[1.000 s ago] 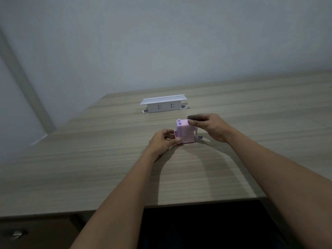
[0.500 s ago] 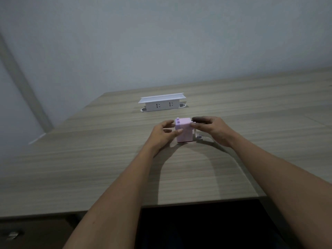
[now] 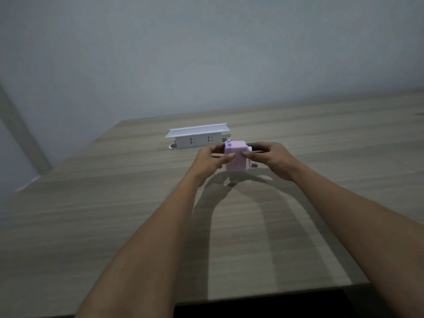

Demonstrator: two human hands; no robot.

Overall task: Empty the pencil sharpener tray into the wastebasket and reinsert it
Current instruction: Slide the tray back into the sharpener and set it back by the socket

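I hold the pink pencil sharpener between both hands above the wooden desk, just in front of the white power strip. My left hand and right hand each grip one side of it.

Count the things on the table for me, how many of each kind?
Pink pencil sharpener, held by the left hand and right hand: 1
White power strip: 1
Total: 2
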